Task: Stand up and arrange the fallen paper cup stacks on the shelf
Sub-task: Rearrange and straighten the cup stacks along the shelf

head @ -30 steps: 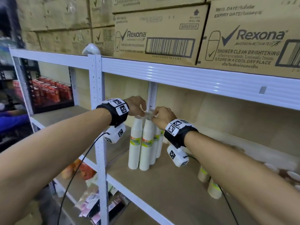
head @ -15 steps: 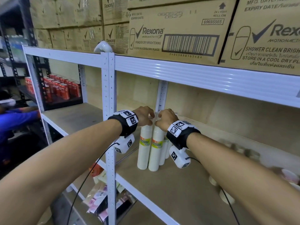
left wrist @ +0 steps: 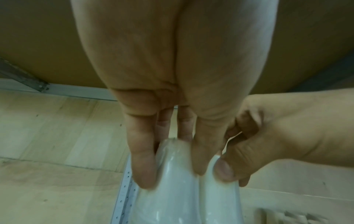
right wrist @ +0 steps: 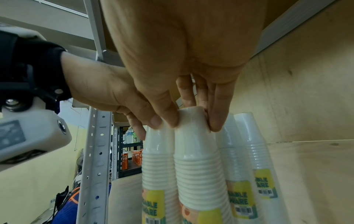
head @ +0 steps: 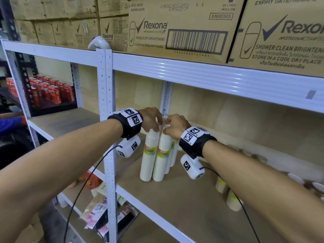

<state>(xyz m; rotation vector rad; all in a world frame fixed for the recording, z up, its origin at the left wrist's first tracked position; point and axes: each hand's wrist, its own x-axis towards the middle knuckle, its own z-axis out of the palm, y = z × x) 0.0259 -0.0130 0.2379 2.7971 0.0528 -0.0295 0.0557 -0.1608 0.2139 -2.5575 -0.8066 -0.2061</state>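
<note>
Head view: four upright white plastic-wrapped paper cup stacks (head: 151, 155) cluster at wooden shelf (head: 184, 199) left end, beside white perforated steel upright (head: 108, 137). Left hand (head: 151, 120) pinches front-left stack top; right hand (head: 175, 126) pinches neighbouring top. Open board rightward; fallen cup stacks (head: 228, 193) under right forearm.

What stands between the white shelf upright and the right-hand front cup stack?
The left front cup stack, upright, gripped at its top by the left hand; the right hand grips its neighbour. The head view shows it.

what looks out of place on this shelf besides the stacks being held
More cup stacks lie tipped over on the shelf board, under the right forearm, while the group by the post stands upright. A white controller sits oddly among the boxes above.
</note>
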